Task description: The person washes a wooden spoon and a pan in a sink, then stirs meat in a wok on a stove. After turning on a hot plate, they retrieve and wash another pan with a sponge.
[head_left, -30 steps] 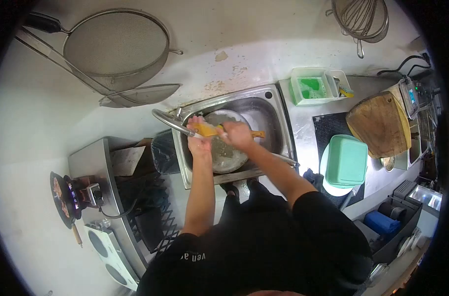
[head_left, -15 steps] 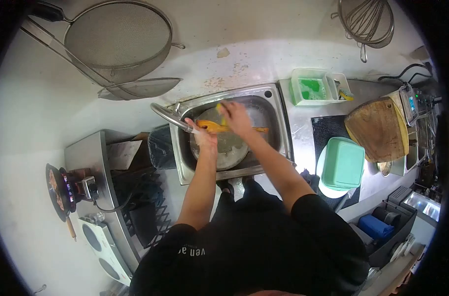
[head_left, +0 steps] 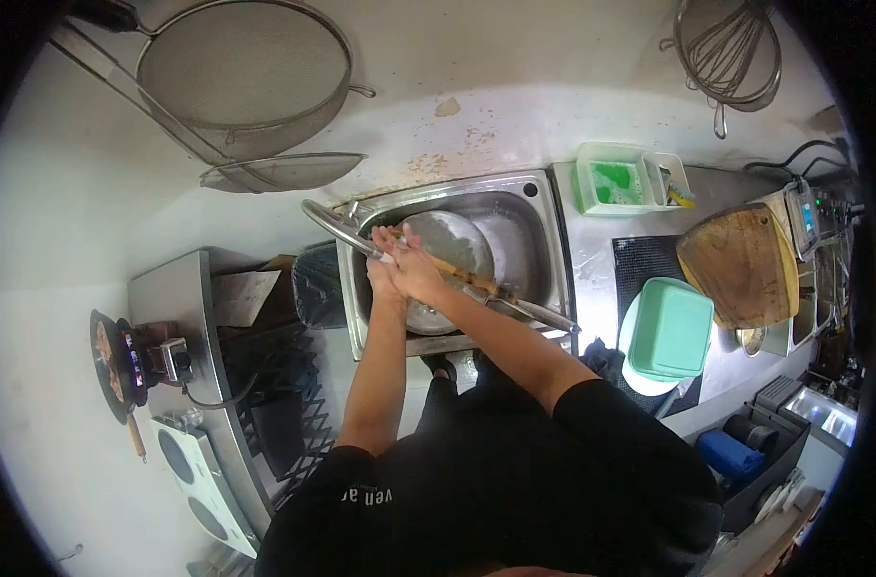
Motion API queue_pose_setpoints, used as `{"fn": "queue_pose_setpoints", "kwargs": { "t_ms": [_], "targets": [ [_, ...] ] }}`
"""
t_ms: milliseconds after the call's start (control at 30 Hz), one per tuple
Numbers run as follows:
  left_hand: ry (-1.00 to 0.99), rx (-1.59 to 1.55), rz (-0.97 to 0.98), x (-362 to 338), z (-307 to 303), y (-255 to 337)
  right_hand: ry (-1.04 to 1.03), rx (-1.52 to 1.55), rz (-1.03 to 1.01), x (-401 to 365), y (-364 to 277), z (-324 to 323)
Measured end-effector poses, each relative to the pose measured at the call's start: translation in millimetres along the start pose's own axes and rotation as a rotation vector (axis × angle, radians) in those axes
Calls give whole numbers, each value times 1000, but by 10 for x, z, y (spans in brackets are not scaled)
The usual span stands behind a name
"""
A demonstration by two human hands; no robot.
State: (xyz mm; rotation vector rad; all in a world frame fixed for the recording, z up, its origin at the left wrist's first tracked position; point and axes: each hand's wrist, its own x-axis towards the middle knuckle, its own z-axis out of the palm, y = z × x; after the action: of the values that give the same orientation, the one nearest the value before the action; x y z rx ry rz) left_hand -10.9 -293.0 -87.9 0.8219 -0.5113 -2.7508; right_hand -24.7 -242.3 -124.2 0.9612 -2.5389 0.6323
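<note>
Both hands are together beneath the end of the curved faucet (head_left: 334, 227), over the left part of the metal sink (head_left: 544, 216). My left hand (head_left: 382, 272) lies against my right hand (head_left: 414, 269), with several fingers stretched out. A wooden utensil (head_left: 467, 279) reaches from beside my hands toward the lower right of the sink; whether either hand grips it is hidden. Below it in the sink lies a round metal pan or lid (head_left: 448, 236). A metal handle (head_left: 539, 313) extends over the sink's front right edge.
Right of the sink stand a container with green soapy liquid (head_left: 616, 183), a mint-green tub (head_left: 671, 327) and wooden cutting boards (head_left: 741, 264). Strainers (head_left: 246, 72) hang on the wall. At the left, a pan with food (head_left: 108, 361) sits over a burner.
My right hand has moved left from above the utensil and met my left hand. The yellow sponge is no longer visible in it. The utensil is tilted differently, and the metal handle now shows.
</note>
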Motion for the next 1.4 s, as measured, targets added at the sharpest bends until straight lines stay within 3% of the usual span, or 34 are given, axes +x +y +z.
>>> {"fn": "queue_pose_setpoints", "kwargs": {
  "t_ms": [33,100,233,300,333,367,433,467,500,567,600,700,767,833,967,1033,1100,1167,1300,1367,1400],
  "targets": [
    [-46,-71,38,42,-106,-7,-1,2,-4,65,58,-65],
    [-138,104,67,97,-203,-88,-296,312,2,307,279,-263],
    [-16,141,-15,-137,43,-97,-315,393,106,373,321,-112],
    [-71,-93,53,-95,-37,3,98,282,6,239,85,-172],
    [-27,107,-81,-239,109,90,300,230,-45,187,14,-200],
    [-27,113,-80,-243,94,61,304,233,-42,265,55,-273],
    [-78,199,-30,-241,72,-41,-308,758,452,528,259,-447],
    [-20,272,-27,-267,55,-41,-508,878,762,688,292,-643],
    [-15,275,-26,-271,46,-26,-511,882,764,610,266,-516],
    [63,231,-24,-240,55,71,-29,610,363,461,119,-319],
    [-8,216,-9,-219,60,121,-20,418,181,363,73,-372],
    [62,241,73,-206,-16,104,-124,620,293,184,207,-629],
    [93,248,122,-196,19,197,-156,467,256,-36,484,-730],
    [-82,261,203,-273,119,489,-321,423,218,-309,879,-704],
    [47,347,309,-380,-144,771,-322,272,306,-442,1158,-686],
    [82,353,297,-392,-373,811,-216,168,67,-140,890,-815],
    [139,379,176,-324,-662,741,-256,198,-186,76,576,-738],
    [207,305,107,-311,-512,516,-257,555,237,281,144,-756],
    [202,355,16,-5,-705,207,-260,662,234,316,94,-597],
    [244,374,-33,49,-680,91,-695,457,303,308,159,-612],
    [287,419,-36,102,-609,27,-533,489,216,251,228,-660]
  ]
}}
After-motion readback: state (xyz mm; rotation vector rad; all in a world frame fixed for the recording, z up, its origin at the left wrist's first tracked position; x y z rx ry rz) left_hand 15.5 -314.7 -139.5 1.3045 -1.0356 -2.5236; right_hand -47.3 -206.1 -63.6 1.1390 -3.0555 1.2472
